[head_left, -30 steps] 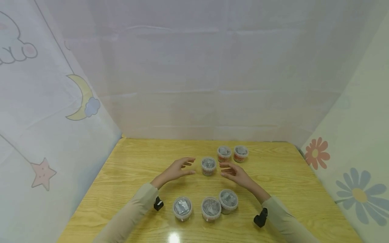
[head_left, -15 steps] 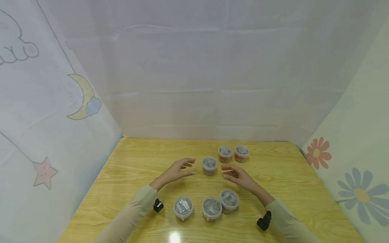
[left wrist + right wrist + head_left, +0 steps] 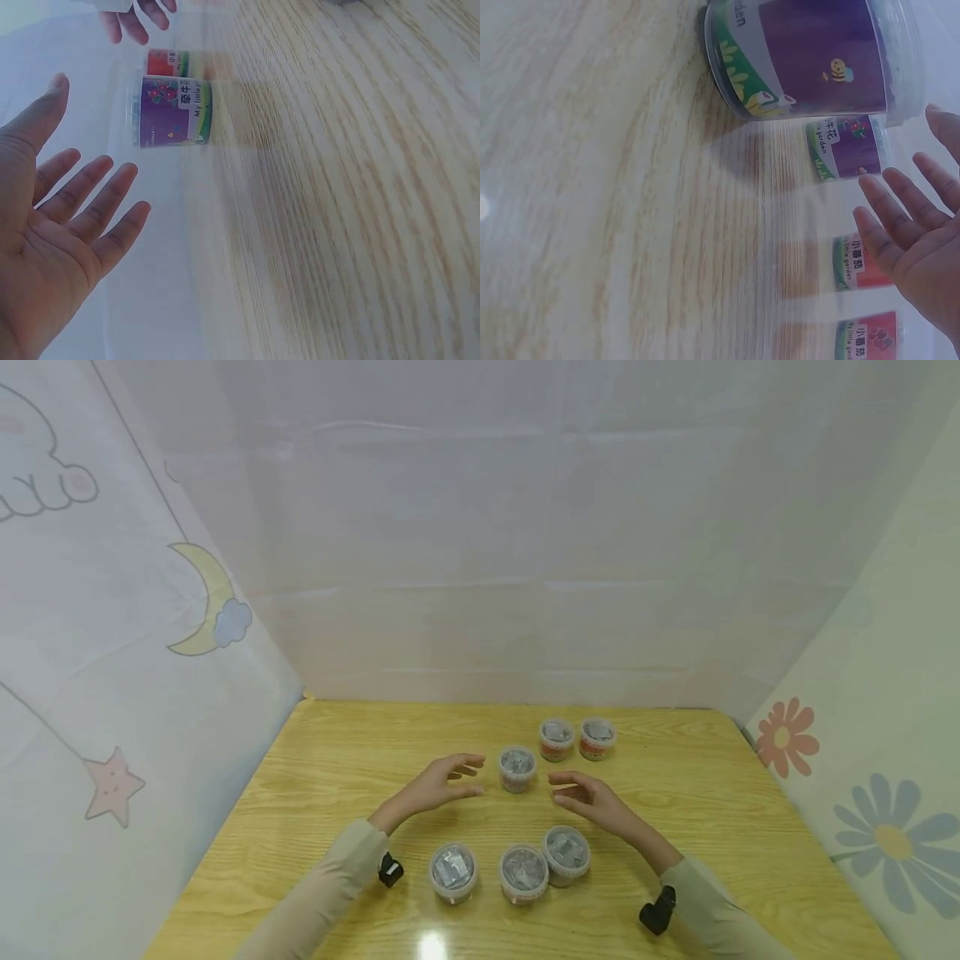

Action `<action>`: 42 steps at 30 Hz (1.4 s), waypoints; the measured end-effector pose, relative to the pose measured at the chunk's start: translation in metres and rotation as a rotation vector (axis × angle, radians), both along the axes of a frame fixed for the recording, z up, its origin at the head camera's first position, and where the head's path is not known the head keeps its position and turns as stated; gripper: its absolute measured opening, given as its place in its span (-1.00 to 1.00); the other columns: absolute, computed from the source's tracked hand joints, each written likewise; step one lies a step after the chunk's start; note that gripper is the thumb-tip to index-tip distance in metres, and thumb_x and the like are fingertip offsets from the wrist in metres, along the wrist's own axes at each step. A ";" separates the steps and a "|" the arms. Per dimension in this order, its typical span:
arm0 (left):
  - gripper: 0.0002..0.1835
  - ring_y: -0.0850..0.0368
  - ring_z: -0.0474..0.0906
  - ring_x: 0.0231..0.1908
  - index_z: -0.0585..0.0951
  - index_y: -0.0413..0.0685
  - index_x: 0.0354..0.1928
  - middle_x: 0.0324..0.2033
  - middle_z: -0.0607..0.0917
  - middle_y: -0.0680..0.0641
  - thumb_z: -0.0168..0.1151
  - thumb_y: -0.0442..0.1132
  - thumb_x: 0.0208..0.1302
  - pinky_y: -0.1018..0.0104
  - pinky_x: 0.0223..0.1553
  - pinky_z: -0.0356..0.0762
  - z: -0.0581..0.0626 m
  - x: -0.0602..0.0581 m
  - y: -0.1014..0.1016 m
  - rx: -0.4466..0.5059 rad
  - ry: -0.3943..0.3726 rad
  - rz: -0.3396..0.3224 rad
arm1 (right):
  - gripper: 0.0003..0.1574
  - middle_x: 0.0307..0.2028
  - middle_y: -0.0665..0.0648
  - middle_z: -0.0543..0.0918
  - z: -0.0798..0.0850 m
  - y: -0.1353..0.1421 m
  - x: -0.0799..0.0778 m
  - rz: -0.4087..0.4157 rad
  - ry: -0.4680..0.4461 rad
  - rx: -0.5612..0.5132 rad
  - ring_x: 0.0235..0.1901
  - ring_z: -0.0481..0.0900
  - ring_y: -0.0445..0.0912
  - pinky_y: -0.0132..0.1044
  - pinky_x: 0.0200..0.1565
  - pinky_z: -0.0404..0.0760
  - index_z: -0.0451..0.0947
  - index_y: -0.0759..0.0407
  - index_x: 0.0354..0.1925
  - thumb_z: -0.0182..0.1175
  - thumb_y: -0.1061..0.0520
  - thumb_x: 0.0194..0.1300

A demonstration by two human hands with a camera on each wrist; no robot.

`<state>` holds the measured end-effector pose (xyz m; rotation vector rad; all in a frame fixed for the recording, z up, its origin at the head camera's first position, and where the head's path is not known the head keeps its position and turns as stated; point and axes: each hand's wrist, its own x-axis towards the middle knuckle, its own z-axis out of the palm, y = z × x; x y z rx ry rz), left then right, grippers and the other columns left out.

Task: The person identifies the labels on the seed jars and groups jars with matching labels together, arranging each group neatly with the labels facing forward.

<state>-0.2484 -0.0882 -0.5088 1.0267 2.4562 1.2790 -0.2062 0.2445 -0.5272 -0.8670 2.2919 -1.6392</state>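
Observation:
A small clear-lidded plastic tub (image 3: 517, 769) with a purple flower label stands upright between the two hands. My left hand (image 3: 431, 786) is held to its left, fingers spread and palm facing the tub, as the left wrist view also shows. On the other side my right hand (image 3: 595, 798) faces it with relaxed, parted fingers. Both hands are apart from the tub and hold nothing. In the left wrist view the purple tub (image 3: 176, 111) has a red-labelled one behind it. A nearer purple tub (image 3: 825, 56) looms large in the right wrist view.
Two red-labelled tubs (image 3: 556, 740) stand at the back right. Nearer me are one tub (image 3: 453, 872) on the left and a close pair (image 3: 523, 872) in the middle. The wooden table (image 3: 337, 735) meets pale cloth walls (image 3: 420, 635) behind and at the sides.
My right hand has drawn slightly right and nearer, away from the middle tub. The left hand has barely moved, and the tubs stay where they were.

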 end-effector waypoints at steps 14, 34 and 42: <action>-0.35 0.06 0.49 0.09 0.34 -0.01 0.29 0.16 0.49 -0.13 0.20 0.08 0.21 0.13 0.19 0.37 0.000 0.008 0.004 -0.014 -0.018 -0.066 | -0.45 0.18 0.56 0.28 -0.002 0.004 0.004 0.029 0.003 -0.019 0.05 0.38 0.43 -0.03 -0.01 0.53 0.21 0.46 0.24 0.02 0.20 0.38; -0.34 0.02 0.44 0.14 0.32 -0.03 0.31 0.21 0.44 -0.06 0.18 0.07 0.22 0.09 0.19 0.36 0.007 0.022 0.016 -0.046 -0.035 -0.197 | -0.45 0.18 0.57 0.27 -0.002 0.003 0.012 0.062 -0.011 -0.015 0.09 0.35 0.42 0.07 0.01 0.47 0.17 0.54 0.24 -0.03 0.22 0.41; -0.37 0.04 0.42 0.16 0.33 0.06 0.29 0.22 0.43 -0.10 0.18 0.09 0.22 -0.06 0.15 0.38 0.014 0.029 0.017 -0.045 -0.053 -0.245 | -0.47 0.17 0.56 0.28 -0.002 0.006 0.018 0.090 -0.016 -0.011 0.08 0.39 0.35 0.06 0.02 0.47 0.18 0.47 0.26 -0.05 0.22 0.42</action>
